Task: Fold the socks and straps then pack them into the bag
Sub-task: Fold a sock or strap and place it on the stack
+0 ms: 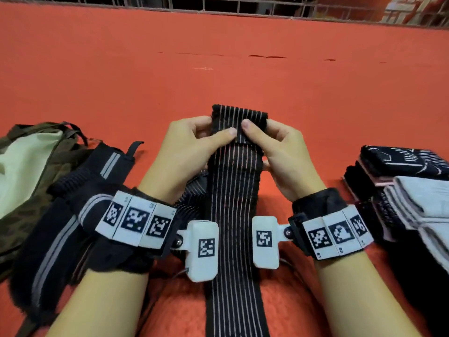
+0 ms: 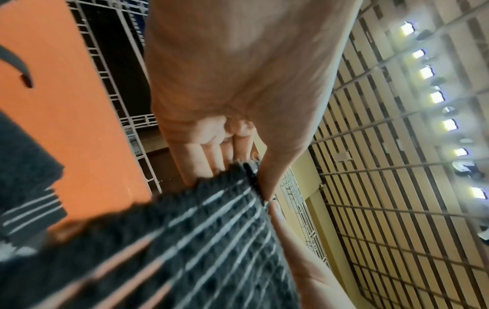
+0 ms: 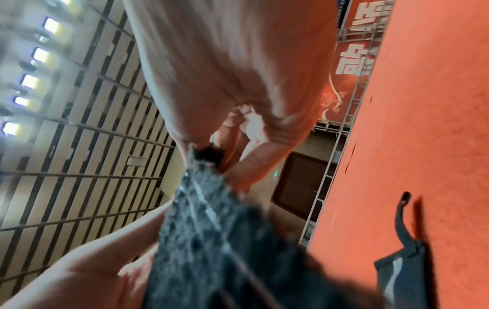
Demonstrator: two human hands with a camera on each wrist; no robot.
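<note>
A long black strap with thin pale stripes (image 1: 234,190) runs from the bottom of the head view up to both hands. Its far end is doubled over into a short fold (image 1: 239,117). My left hand (image 1: 192,139) pinches the fold's left side, thumb on top. My right hand (image 1: 274,144) pinches the right side the same way. The left wrist view shows the striped strap (image 2: 201,240) between thumb and fingers (image 2: 211,152). In the right wrist view the strap (image 3: 211,230) looks blurred. A camouflage bag with a pale lining (image 1: 26,171) lies open at the far left.
More black straps with grey stripes (image 1: 73,203) lie between the bag and my left arm. A stack of folded dark and grey socks (image 1: 408,195) sits at the right. All rest on an orange surface (image 1: 218,69) with a metal railing (image 1: 243,6) beyond.
</note>
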